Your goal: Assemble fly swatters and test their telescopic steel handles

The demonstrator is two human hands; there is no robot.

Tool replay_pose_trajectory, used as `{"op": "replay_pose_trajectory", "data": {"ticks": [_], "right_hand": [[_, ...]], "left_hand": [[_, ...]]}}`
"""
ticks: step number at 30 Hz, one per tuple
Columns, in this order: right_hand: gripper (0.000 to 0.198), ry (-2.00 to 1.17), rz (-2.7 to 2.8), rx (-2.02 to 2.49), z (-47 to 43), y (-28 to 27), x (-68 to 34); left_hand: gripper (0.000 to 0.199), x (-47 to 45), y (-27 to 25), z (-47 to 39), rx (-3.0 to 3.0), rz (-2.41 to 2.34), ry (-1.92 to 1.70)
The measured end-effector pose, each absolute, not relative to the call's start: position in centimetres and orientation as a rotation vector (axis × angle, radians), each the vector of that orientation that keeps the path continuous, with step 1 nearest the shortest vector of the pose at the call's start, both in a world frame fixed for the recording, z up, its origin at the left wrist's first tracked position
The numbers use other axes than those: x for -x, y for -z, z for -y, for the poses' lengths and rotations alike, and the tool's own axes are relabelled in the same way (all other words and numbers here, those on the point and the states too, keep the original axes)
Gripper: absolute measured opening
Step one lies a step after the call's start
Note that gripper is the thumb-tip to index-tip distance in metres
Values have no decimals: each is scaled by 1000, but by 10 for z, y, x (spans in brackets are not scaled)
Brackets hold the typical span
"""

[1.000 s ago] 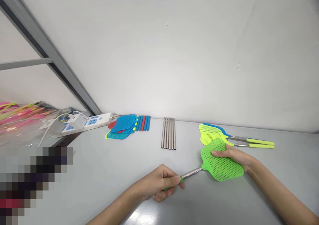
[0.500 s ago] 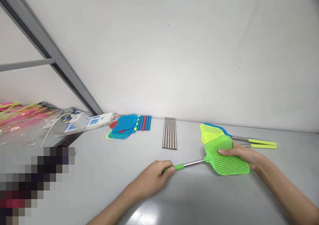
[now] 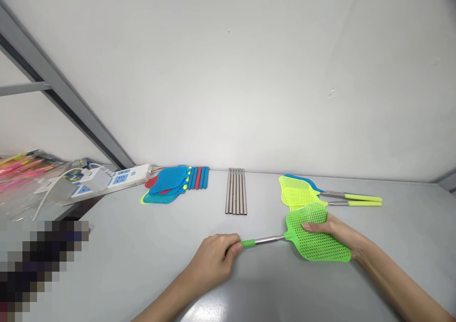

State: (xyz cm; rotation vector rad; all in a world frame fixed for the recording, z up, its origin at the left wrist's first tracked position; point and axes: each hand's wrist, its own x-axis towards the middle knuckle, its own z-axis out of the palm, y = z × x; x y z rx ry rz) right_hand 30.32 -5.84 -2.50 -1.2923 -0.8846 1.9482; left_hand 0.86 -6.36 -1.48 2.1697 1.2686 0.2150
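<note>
A green fly swatter (image 3: pixel 317 239) with a metal rod is held level above the grey table. My left hand (image 3: pixel 217 255) is closed round its green handle, whose far end is hidden in the fist. My right hand (image 3: pixel 337 232) grips the mesh head, thumb on top and the other fingers hidden beneath. Just behind lie finished-looking fly swatters (image 3: pixel 299 191) with yellow and blue heads and yellow handles. Several metal rods (image 3: pixel 235 191) lie side by side in the middle. Left of them are loose blue, red and yellow swatter heads (image 3: pixel 169 182) and several coloured handles (image 3: pixel 198 177).
A white power strip (image 3: pixel 124 179) with plugged-in adapters and cables stands at the left back. Beyond it are plastic-wrapped pink and yellow items (image 3: pixel 21 175). A grey metal frame post (image 3: pixel 71 89) slants up the left, and a white wall (image 3: pixel 249 75) backs the table (image 3: pixel 142 250).
The view has turned slightly, so the table's contents shift left in the picture. Both hands keep hold of the green swatter, which sits slightly lower; more of the yellow swatters behind shows.
</note>
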Motion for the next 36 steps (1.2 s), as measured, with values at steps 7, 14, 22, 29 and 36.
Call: {"op": "replay_pose_trajectory", "data": {"ticks": [7,14,22,29,36], "right_hand": [[33,-1934,869,1288,58,26,-298],[35,-1901,878,1304,59,26,-295],[32,-1915,835,1339,62,23,-292],[28,-1988,763,1252,62,24,-285],[22,-1996,723,1234,63,24,-279]], "left_hand": [[35,-6,15,59,-2112,-1331,-148],[36,-7,14,58,-2118,-1380,-108],[34,-6,15,61,-2144,-1411,-115],[34,-2,6,55,-2220,-1399,-131],[34,5,1,52,-2279,-1367,-124]]}}
